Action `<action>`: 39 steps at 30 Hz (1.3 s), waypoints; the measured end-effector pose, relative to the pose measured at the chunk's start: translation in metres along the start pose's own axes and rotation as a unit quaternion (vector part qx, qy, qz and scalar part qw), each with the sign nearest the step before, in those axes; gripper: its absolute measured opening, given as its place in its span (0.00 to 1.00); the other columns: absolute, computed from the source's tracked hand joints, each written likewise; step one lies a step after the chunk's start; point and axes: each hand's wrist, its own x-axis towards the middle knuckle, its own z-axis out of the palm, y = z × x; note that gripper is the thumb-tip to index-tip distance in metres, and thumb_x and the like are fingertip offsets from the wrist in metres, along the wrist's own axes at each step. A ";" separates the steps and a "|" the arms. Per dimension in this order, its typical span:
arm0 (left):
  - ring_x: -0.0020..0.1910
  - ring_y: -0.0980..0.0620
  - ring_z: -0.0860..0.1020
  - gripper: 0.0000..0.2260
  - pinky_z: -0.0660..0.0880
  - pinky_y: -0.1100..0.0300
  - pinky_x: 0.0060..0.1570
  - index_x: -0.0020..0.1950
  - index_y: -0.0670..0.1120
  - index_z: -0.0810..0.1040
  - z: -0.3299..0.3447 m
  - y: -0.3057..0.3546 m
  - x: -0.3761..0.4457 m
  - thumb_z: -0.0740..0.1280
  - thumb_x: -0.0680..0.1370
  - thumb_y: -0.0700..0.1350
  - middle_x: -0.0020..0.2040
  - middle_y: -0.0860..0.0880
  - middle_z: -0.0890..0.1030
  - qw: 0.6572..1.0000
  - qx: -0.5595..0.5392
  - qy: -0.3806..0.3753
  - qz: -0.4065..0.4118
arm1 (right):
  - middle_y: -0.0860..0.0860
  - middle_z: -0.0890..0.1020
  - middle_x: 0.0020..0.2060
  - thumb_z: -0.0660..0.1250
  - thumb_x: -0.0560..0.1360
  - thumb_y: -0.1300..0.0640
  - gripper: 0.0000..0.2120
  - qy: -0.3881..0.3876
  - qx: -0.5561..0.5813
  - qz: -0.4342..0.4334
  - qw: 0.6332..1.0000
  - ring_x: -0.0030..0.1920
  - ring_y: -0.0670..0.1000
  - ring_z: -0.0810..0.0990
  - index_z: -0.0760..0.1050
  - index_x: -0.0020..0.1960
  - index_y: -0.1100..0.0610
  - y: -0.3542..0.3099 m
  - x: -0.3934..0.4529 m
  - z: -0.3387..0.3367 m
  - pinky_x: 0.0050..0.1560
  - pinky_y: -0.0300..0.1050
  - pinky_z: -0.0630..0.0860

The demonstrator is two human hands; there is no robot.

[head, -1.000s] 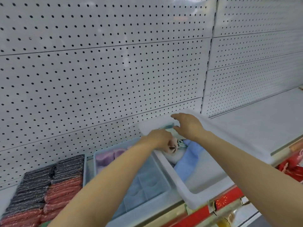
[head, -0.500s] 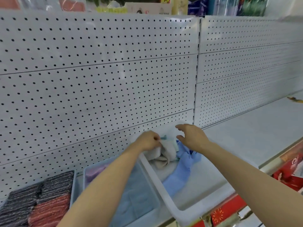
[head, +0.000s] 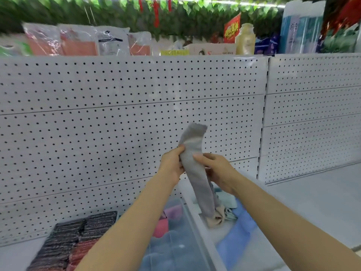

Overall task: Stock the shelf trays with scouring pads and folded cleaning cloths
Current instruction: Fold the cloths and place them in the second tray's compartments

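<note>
A long grey cleaning cloth (head: 195, 169) hangs in the air in front of the pegboard, its top end sticking up and its lower end trailing down. My left hand (head: 172, 165) grips it from the left and my right hand (head: 216, 169) pinches it from the right. Below lies a white tray (head: 207, 237) holding a loose heap of beige, pale green and blue cloths (head: 228, 216). Left of it a clear tray (head: 187, 218) holds folded pink, purple and blue cloths (head: 166, 241). Dark and red scouring pads (head: 72, 241) are stacked in rows at the lower left.
A white pegboard wall (head: 117, 124) backs the shelf. The bare white shelf (head: 322, 202) stretches to the right. Packaged goods (head: 78, 42), a bottle (head: 245, 39) and green foliage sit above the pegboard's top edge.
Both hands have risen from the white tray, lifting the grey cloth out of the heap and up in front of the pegboard. The view has tilted upward.
</note>
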 end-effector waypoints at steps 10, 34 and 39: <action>0.47 0.47 0.81 0.14 0.79 0.55 0.43 0.58 0.40 0.80 -0.045 0.047 -0.013 0.71 0.76 0.45 0.52 0.43 0.83 0.996 0.055 0.040 0.063 | 0.59 0.85 0.46 0.71 0.73 0.66 0.10 -0.013 -0.009 0.013 1.000 0.41 0.53 0.84 0.80 0.53 0.66 0.009 0.013 0.057 0.41 0.46 0.82; 0.62 0.61 0.77 0.13 0.70 0.66 0.64 0.41 0.43 0.86 -0.104 0.035 -0.073 0.69 0.69 0.26 0.50 0.52 0.86 0.839 0.423 -0.150 0.309 | 0.61 0.84 0.42 0.62 0.76 0.67 0.10 0.013 0.052 0.003 0.999 0.44 0.61 0.80 0.82 0.47 0.63 0.000 0.037 0.072 0.54 0.61 0.75; 0.49 0.54 0.83 0.08 0.79 0.61 0.52 0.50 0.45 0.85 -0.090 0.050 -0.075 0.69 0.77 0.35 0.47 0.49 0.86 0.901 0.298 -0.079 0.305 | 0.57 0.82 0.39 0.63 0.76 0.67 0.12 -0.007 0.046 -0.008 0.999 0.38 0.55 0.77 0.83 0.42 0.58 0.005 0.038 0.073 0.40 0.47 0.76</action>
